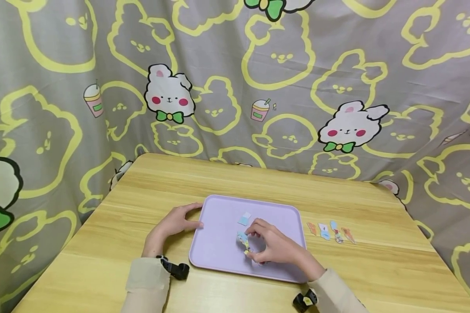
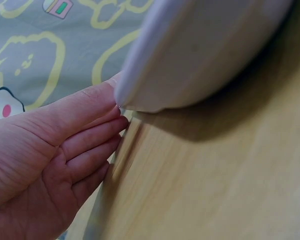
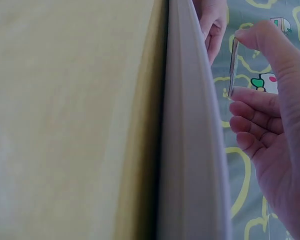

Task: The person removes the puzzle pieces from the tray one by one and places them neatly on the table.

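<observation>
A lilac tray (image 1: 219,237) lies on the wooden table. Over its middle, my right hand (image 1: 276,245) pinches a small flat cut-out piece (image 1: 243,238), blue and yellow, between thumb and fingertip. The right wrist view shows this cut-out (image 3: 233,65) edge-on, the other fingers loosely bent below it. On the tray just beyond that hand lies a pale blue and white cut-out (image 1: 244,218). A bit of red shows beneath the right hand, mostly hidden. My left hand (image 1: 174,226) rests at the tray's left rim, its thumb (image 2: 90,107) against the edge and its fingers extended.
Right of the tray, several cut-outs lie in a row on the table (image 1: 376,269): an orange one (image 1: 312,228), a blue and white one (image 1: 323,231), a tall multicoloured one (image 1: 336,232) and another orange one (image 1: 349,235). A patterned grey curtain (image 1: 219,56) hangs behind the table.
</observation>
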Demonstrator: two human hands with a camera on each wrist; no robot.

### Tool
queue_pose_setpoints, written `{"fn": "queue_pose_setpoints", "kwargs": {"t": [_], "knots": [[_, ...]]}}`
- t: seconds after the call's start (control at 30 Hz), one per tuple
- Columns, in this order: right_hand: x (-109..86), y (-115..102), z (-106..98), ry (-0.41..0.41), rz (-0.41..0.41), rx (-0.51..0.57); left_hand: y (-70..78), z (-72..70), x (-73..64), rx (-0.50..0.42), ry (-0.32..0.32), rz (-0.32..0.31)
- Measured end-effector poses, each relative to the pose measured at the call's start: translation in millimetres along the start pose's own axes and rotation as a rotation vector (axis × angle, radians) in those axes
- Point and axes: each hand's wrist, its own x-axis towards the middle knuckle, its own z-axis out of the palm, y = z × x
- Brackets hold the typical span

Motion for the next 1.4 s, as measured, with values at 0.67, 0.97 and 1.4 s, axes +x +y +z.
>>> {"fn": "queue_pose_setpoints", "kwargs": {"t": [0.67,0.97,1.4], "knots": [[-24.2,14,-8,0.084,0.011,-0.028,-3.1,-0.9,-1.1,0.015,0.006,0.018],[-41.7,20,-18,0.096,0.078,-0.029,-2.5,-1.2,0.5,0.016,0.006,0.015],[-64.7,31,-28,0.122,0.142,-0.057,-3.0,-0.6,0.6,0.023,0.006,0.034]]}}
